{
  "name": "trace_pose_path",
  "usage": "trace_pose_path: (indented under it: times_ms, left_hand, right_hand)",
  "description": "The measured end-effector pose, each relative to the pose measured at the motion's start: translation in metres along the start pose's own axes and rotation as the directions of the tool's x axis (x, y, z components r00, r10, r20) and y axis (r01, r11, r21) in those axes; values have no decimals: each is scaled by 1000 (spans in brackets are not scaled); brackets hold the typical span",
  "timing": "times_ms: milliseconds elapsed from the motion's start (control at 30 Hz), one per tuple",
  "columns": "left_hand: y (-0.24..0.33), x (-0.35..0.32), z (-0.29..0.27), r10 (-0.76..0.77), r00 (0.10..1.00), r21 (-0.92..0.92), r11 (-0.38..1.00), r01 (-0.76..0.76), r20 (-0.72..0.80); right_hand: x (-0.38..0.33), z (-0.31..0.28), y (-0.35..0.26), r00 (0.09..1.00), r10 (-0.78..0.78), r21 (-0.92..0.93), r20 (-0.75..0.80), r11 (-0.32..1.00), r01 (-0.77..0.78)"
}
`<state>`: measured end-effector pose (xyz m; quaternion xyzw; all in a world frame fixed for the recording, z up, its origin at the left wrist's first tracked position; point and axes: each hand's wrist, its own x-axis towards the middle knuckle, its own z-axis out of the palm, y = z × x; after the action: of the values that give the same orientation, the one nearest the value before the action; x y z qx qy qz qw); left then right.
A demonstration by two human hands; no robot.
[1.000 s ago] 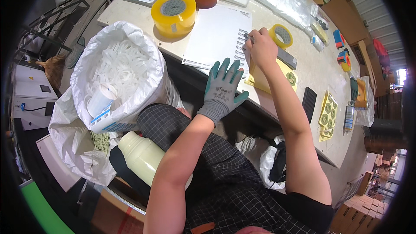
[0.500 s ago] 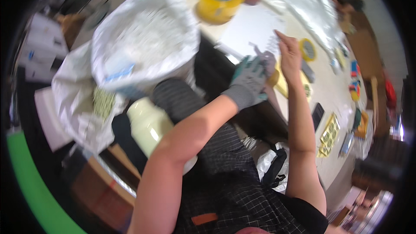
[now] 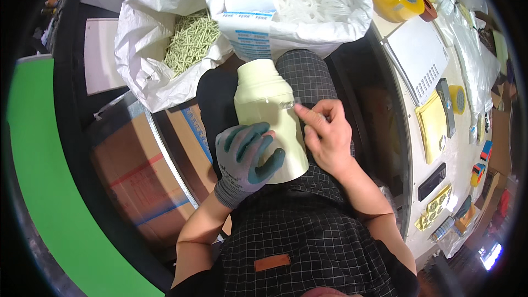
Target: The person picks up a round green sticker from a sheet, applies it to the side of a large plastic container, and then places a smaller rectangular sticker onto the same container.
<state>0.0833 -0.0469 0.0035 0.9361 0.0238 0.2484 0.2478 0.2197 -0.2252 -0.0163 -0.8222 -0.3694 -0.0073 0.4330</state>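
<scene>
Hands (image 3: 250, 157) now grip (smooth) bottle (image 3: 269, 115)

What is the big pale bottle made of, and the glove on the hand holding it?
The bottle looks like smooth, matt, cream-coloured plastic: even colour, soft sheen, moulded shoulder. The glove on the left hand looks like grey knitted fabric with a teal rubbery coating on the fingers; the ribbed cuff suggests knit. The right hand is bare.

Grey-and-teal glove on the left hand (image 3: 245, 157), right hand (image 3: 325, 135) bare, black checked clothing.
</scene>
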Motion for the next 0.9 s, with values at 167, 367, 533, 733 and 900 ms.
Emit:
trace_pose_path:
  times_ms: [167, 367, 533, 733, 900]
  left_hand:
    - [-7, -44, 21, -78, 997, 7, 997, 78, -16]
    - [-18, -56, 30, -74, 994, -47, 996, 70, -80]
    - [-20, -53, 26, -83, 994, -95, 992, 77, -65]
    - [-25, -60, 25, -84, 994, -138, 988, 74, -67]
    - [-29, -59, 25, -53, 998, -125, 991, 49, -33]
  right_hand:
    - [-10, 22, -8, 976, -219, -225, 16, 950, 217]
    - [-11, 30, -8, 967, -253, -279, 15, 928, 246]
    - [-11, 34, -7, 980, -197, -256, -13, 948, 187]
    - [-16, 37, -10, 984, -179, -243, 4, 954, 174]
    - [-14, 38, -9, 984, -179, -250, -21, 953, 168]
